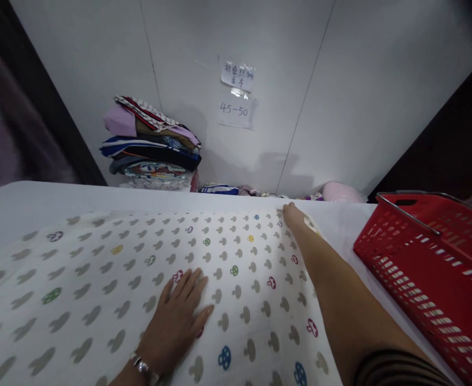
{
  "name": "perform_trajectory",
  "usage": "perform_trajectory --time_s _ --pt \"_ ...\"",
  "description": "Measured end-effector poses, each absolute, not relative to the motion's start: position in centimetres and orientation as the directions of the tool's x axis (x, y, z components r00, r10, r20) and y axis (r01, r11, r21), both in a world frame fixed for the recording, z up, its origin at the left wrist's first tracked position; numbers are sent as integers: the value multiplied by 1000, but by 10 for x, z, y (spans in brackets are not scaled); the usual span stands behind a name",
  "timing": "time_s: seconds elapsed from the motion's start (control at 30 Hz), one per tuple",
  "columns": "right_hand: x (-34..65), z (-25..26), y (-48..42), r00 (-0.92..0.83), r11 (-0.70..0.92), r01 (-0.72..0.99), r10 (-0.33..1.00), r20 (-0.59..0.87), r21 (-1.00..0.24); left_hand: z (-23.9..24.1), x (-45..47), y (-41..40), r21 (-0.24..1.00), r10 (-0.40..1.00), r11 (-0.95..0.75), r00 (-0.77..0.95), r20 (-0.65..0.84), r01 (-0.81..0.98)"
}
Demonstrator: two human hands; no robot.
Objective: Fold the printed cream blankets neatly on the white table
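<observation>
On the white counter (27, 206) a mushroom-print cloth (111, 279) lies spread out flat, covering most of the near surface. The left hand (179, 311) rests palm down on the cloth near its middle, fingers spread and flat, gripping nothing; a watch sits on its wrist. The right hand (296, 214) reaches to the cloth's far right corner at the counter's back edge; whether it pinches the corner cannot be told. A red plastic basket (428, 273) stands on the counter just right of the cloth. Behind the counter, a stack of folded fabrics (151, 145) leans against the white wall beneath two paper notes (238, 94).
</observation>
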State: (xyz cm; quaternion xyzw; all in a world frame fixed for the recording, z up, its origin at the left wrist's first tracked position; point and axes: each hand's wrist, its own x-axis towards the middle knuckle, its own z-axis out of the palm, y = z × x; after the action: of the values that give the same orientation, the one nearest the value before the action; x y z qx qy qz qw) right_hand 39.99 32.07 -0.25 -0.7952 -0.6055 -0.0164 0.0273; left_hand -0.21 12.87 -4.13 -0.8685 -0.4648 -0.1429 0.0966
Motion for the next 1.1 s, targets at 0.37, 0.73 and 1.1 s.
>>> perform_trajectory --time_s 0.37,0.73,1.1 --pt "401 -8 323 262 -257 964 960 98 -61 -41 -3 128 27 816 -535 508 276 844" --pt "407 -3 350 359 -343 929 927 111 -140 -23 3 171 79 838 -524 498 222 848" --pt "406 -20 307 217 -186 971 950 225 -153 -32 9 178 121 856 -501 470 215 857"
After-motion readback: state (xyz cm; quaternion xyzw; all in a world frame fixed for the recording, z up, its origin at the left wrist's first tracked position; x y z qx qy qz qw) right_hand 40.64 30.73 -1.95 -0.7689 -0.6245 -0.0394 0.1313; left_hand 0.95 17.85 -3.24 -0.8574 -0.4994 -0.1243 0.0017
